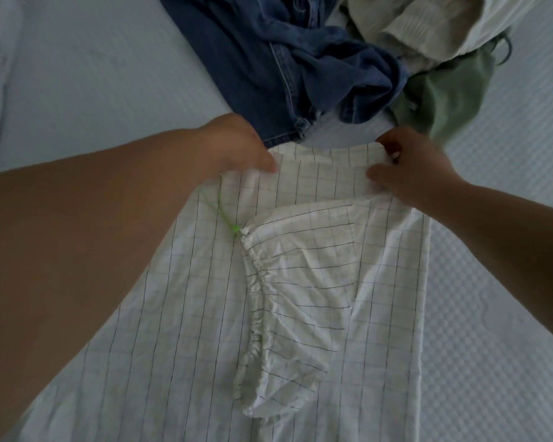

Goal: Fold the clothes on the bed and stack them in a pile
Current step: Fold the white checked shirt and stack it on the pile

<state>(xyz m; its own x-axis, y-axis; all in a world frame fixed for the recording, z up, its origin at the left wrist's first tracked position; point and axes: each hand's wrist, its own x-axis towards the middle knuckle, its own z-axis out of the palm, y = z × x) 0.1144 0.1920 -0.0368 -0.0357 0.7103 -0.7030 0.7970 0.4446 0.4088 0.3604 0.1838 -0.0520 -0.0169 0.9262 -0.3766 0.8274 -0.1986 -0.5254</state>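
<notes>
Head view: left hand (243,145) and right hand (409,167) pinch the checked garment (316,282)'s far edge; folding evenly likely needs both corners level and taut.

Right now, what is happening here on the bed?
A person is folding a white checked garment spread on the bed. The left hand and right hand each pinch its far edge. Behind it, blue jeans, a green garment and a cream garment lie unfolded.

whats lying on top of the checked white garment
A gathered puffed sleeve folded over the checked garment, both hands pinching its far edge. Whatever is beneath stays covered.
</notes>
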